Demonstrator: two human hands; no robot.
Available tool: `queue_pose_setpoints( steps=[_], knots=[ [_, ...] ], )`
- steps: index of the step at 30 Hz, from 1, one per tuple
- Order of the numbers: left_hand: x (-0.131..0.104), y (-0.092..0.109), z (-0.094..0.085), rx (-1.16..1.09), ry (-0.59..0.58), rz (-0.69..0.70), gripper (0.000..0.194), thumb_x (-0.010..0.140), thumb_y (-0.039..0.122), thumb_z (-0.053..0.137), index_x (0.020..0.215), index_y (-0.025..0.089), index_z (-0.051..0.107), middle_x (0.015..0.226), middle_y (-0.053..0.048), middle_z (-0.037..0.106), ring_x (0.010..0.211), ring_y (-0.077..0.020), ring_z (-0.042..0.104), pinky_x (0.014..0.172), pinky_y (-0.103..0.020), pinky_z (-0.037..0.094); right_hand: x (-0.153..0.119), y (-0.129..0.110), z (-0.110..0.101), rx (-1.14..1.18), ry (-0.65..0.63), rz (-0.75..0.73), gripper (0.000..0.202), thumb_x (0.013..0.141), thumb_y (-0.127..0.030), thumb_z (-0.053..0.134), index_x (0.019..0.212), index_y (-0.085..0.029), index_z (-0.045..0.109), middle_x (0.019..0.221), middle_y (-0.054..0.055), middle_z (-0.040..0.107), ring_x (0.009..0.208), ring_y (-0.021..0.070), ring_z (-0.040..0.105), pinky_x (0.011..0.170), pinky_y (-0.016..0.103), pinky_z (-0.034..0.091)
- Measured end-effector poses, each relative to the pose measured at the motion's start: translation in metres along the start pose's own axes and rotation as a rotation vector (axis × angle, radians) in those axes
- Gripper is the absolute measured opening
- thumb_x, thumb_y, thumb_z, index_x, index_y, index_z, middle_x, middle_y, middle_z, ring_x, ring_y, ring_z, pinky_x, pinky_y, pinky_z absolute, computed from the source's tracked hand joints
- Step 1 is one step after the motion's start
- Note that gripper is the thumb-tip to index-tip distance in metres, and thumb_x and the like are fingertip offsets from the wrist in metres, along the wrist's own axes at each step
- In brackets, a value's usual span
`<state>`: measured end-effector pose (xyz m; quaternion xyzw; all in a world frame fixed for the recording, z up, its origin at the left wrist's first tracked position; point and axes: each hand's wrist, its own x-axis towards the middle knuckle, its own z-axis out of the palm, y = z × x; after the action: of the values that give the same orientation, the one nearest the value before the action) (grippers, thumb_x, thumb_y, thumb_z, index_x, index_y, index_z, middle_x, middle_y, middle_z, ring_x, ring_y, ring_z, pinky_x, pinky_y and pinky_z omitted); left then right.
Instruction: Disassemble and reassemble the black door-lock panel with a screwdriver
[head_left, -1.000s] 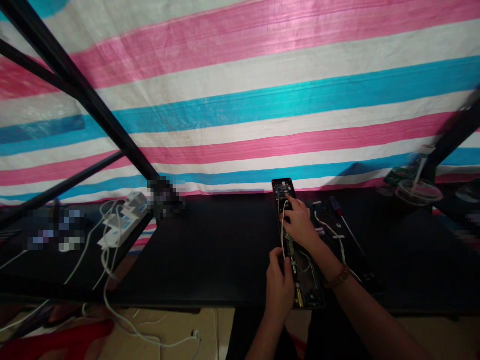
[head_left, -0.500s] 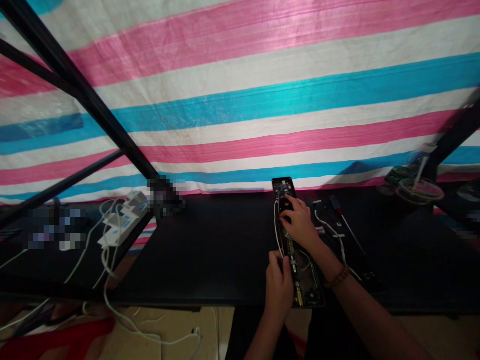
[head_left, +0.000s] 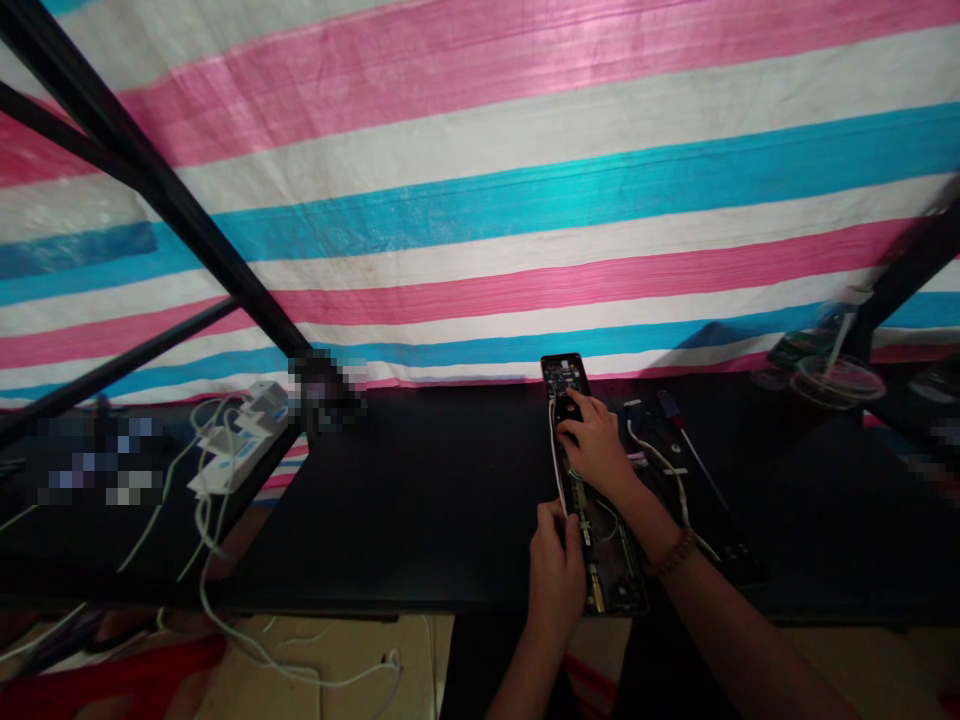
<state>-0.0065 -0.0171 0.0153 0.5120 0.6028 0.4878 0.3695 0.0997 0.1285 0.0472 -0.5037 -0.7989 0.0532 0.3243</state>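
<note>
A long, narrow black device housing (head_left: 630, 592) lies open on the black table, pointing away from me. A circuit board (head_left: 564, 376) shows at its far end, and wires and a brass-coloured part (head_left: 596, 590) sit nearer me. Along its left edge runs a white wire (head_left: 556, 455). My left hand (head_left: 553, 572) is closed at the near left side, thumb and fingers pinching the wire by the rim. Over the middle bends my right hand (head_left: 598, 450), index finger and thumb at a dark part below the board; what they grip is hidden.
To the right lie a screwdriver (head_left: 691, 442) and a white cable (head_left: 679, 480) on a dark panel. A plastic cup with a straw (head_left: 836, 382) stands farther right. At left are a white power strip (head_left: 225, 468) with cords and a black metal frame (head_left: 202, 245). Behind hangs a striped sheet (head_left: 525, 210).
The view has shifted slightly. Both hands stay at nearly the same places on the device, with no clear movement of parts.
</note>
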Motion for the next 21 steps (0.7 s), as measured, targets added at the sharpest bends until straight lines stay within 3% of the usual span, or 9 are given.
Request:
queue_pose_setpoints(
  steps=[21],
  knots=[
    [0.0004, 0.0016, -0.0011, 0.002, -0.015, 0.007, 0.022, 0.100, 0.039, 0.041, 0.095, 0.021, 0.052, 0.084, -0.003, 0.061, 0.078, -0.0191, 0.060, 0.072, -0.028, 0.044, -0.0032, -0.0018, -0.0003, -0.025, 0.023, -0.021, 0.014, 0.087, -0.018, 0.060, 0.085, -0.021, 0.074, 0.150, 0.012, 0.049, 0.132, 0.0355, 0.041, 0.099, 0.054, 0.038]
  ],
)
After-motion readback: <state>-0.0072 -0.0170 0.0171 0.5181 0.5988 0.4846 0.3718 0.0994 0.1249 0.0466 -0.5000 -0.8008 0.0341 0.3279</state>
